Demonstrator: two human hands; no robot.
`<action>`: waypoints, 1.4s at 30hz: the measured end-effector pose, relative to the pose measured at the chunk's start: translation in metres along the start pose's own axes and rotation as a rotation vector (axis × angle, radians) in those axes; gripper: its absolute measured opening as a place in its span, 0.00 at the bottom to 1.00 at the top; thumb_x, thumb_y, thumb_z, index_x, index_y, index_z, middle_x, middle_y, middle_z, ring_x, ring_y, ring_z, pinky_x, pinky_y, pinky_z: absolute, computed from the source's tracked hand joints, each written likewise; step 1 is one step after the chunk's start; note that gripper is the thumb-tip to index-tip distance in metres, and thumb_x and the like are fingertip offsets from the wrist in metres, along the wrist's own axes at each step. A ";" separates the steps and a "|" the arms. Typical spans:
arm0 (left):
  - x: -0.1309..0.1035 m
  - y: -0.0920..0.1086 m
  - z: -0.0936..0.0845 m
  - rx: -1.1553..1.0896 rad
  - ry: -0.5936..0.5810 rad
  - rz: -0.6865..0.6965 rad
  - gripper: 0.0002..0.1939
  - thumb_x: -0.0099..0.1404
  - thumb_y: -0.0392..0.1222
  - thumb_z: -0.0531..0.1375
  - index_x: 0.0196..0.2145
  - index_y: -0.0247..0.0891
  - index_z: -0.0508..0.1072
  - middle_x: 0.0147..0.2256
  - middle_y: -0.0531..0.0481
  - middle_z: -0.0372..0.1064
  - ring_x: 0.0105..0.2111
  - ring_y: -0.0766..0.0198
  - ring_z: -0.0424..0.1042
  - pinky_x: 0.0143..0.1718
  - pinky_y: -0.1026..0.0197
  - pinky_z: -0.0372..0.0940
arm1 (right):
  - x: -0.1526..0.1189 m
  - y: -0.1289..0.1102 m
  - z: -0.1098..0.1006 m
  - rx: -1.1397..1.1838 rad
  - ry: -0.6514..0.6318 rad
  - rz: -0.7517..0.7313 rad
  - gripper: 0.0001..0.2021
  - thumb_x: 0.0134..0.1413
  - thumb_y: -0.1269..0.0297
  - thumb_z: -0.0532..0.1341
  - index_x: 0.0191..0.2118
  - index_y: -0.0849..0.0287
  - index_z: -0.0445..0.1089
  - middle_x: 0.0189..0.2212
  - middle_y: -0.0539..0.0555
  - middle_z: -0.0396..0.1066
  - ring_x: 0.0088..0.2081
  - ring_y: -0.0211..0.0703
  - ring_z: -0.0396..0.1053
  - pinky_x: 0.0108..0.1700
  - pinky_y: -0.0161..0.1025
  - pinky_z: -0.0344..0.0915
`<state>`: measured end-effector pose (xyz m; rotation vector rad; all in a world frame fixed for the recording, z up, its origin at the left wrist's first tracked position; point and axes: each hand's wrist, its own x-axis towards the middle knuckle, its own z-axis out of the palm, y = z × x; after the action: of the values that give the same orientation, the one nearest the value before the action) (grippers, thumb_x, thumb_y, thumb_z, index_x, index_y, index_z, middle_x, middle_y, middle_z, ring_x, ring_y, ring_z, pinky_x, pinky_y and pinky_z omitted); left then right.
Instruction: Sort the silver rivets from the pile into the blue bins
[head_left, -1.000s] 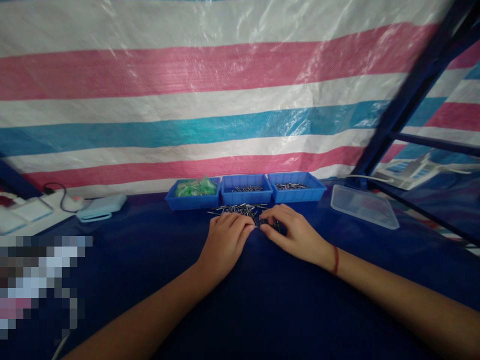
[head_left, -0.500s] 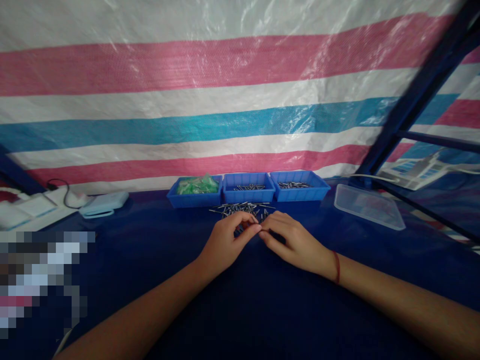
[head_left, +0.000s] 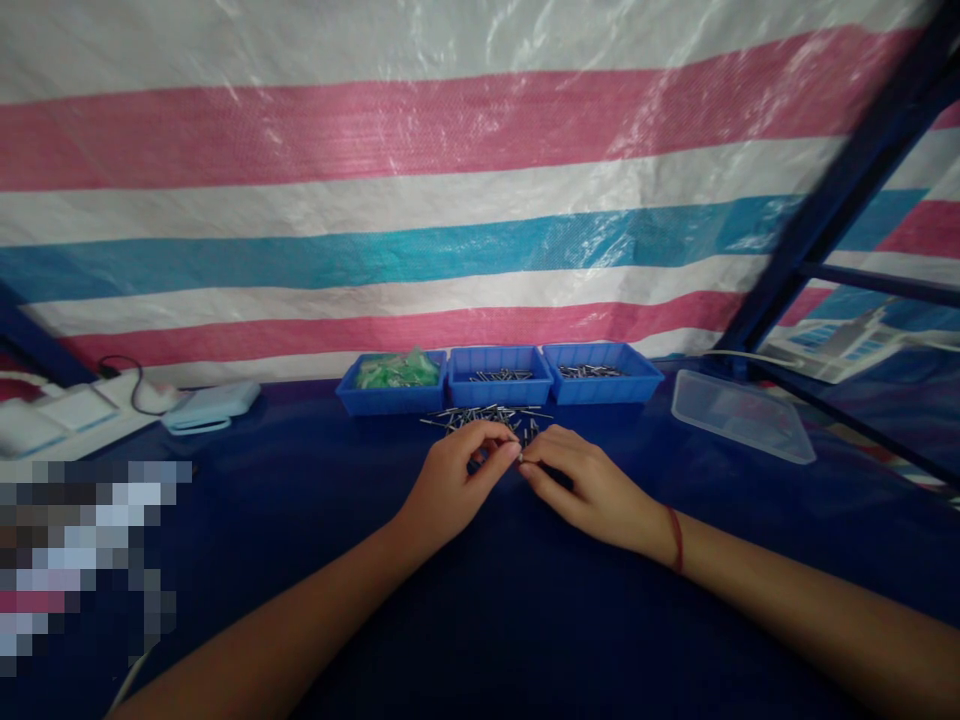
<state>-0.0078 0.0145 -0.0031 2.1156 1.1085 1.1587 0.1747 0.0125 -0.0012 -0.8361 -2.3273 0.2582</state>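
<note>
My left hand (head_left: pixel 465 468) is closed in a pinch, thumb against forefinger, above the dark blue tabletop. Opposite it, my right hand (head_left: pixel 581 475) pinches too, and the fingertips of both hands almost meet. A tiny pale bit shows between them; what it is, I cannot make out. Just behind the fingers lies a loose pile of thin metal pins (head_left: pixel 487 413), which look like blind rivets. The hands cover part of this pile.
Three blue bins stand in a row at the back: the left bin (head_left: pixel 390 402) holds green plastic bags, the middle bin (head_left: pixel 499 395) and right bin (head_left: pixel 607 390) metal pins. A clear plastic lid (head_left: pixel 742 415) lies right. At left are a light blue case (head_left: pixel 214 405) and power strip (head_left: pixel 82 415).
The fingertips have shifted very slightly, and a small pale bit now shows between them. The view has moved a little; the pile and bins look the same.
</note>
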 end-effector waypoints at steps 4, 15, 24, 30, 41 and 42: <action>0.000 0.000 0.001 0.002 -0.001 0.014 0.05 0.63 0.40 0.56 0.34 0.38 0.71 0.32 0.52 0.72 0.32 0.65 0.70 0.35 0.63 0.64 | 0.001 -0.001 0.000 0.013 0.009 -0.008 0.06 0.59 0.67 0.53 0.33 0.58 0.67 0.27 0.52 0.69 0.31 0.40 0.65 0.37 0.40 0.61; 0.001 -0.001 0.000 0.033 0.058 0.081 0.04 0.64 0.38 0.55 0.36 0.39 0.70 0.35 0.50 0.69 0.35 0.66 0.68 0.36 0.63 0.63 | 0.000 0.002 0.001 0.043 0.187 0.045 0.04 0.55 0.70 0.56 0.30 0.58 0.66 0.27 0.52 0.70 0.30 0.40 0.66 0.35 0.40 0.63; 0.002 -0.007 0.003 0.104 0.017 0.131 0.06 0.66 0.38 0.53 0.36 0.39 0.70 0.38 0.48 0.66 0.44 0.62 0.66 0.49 0.57 0.60 | -0.001 -0.002 -0.004 0.003 0.299 0.004 0.03 0.56 0.70 0.56 0.32 0.58 0.67 0.27 0.52 0.70 0.31 0.40 0.65 0.35 0.40 0.63; -0.001 -0.004 0.004 0.225 0.032 0.148 0.07 0.66 0.38 0.53 0.36 0.38 0.71 0.41 0.47 0.64 0.45 0.60 0.64 0.51 0.54 0.58 | 0.000 -0.003 -0.009 -0.101 0.267 -0.063 0.07 0.56 0.69 0.55 0.28 0.59 0.66 0.24 0.52 0.69 0.28 0.40 0.64 0.34 0.40 0.60; -0.006 -0.008 0.008 0.466 0.073 0.025 0.11 0.63 0.38 0.55 0.44 0.42 0.69 0.47 0.45 0.60 0.50 0.53 0.58 0.51 0.45 0.56 | 0.005 0.084 -0.045 -0.357 0.549 0.583 0.16 0.55 0.53 0.55 0.32 0.61 0.70 0.20 0.51 0.67 0.22 0.40 0.64 0.26 0.36 0.55; -0.007 -0.008 0.009 0.484 0.054 0.024 0.11 0.62 0.39 0.55 0.44 0.42 0.69 0.47 0.45 0.60 0.50 0.52 0.58 0.50 0.45 0.57 | 0.005 0.086 -0.045 -0.377 0.535 0.602 0.16 0.55 0.52 0.55 0.34 0.61 0.70 0.19 0.50 0.65 0.22 0.40 0.64 0.26 0.36 0.54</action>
<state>-0.0060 0.0133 -0.0165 2.4676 1.5138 1.0388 0.2430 0.0806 0.0033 -1.5691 -1.5989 -0.1534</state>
